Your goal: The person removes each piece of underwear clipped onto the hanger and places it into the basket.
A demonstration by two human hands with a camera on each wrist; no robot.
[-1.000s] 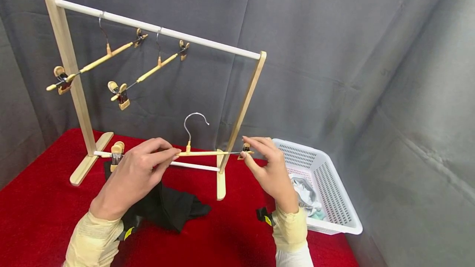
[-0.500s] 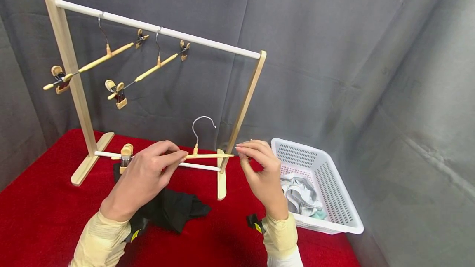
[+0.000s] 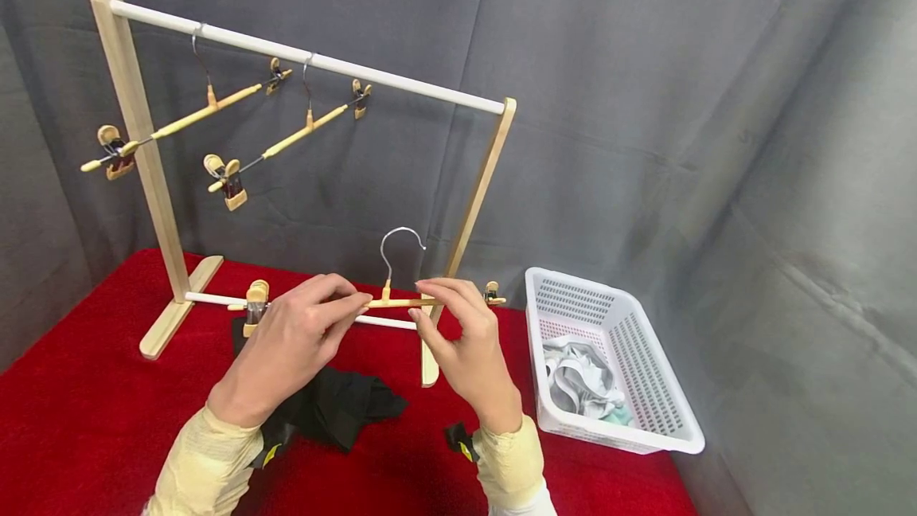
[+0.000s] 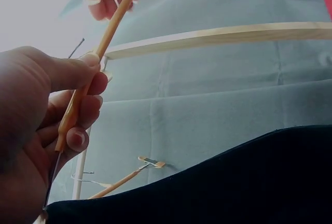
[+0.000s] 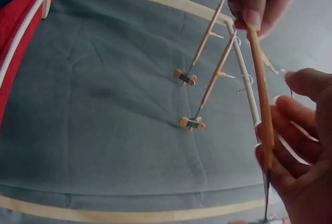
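Note:
My left hand (image 3: 294, 349) pinches the wooden bar of a clip hanger (image 3: 401, 303) between thumb and fingers, left of its upright metal hook (image 3: 389, 257). At the hanger's left end, a clip (image 3: 256, 307) stands just above black cloth (image 3: 344, 412), which reaches down to the table; my left hand partly hides it. Around the bar's right half my right hand (image 3: 469, 349) is loosely spread. In the right wrist view its fingers (image 5: 298, 130) lie against or just behind the bar, with the thumb apart from it. The right clip (image 3: 493, 293) shows beyond this hand, with no cloth seen at it.
A wooden rack with a white top rail (image 3: 308, 56) stands behind, two clip hangers (image 3: 208, 108) hanging from it. To the right, a white basket (image 3: 655, 373) holds crumpled pale cloth (image 3: 583, 381). Red cloth (image 3: 86, 388) covers the table; grey curtain hangs behind.
My right hand has moved left along the bar, away from the right clip, which now shows uncovered. The hanger and my left hand have shifted slightly right.

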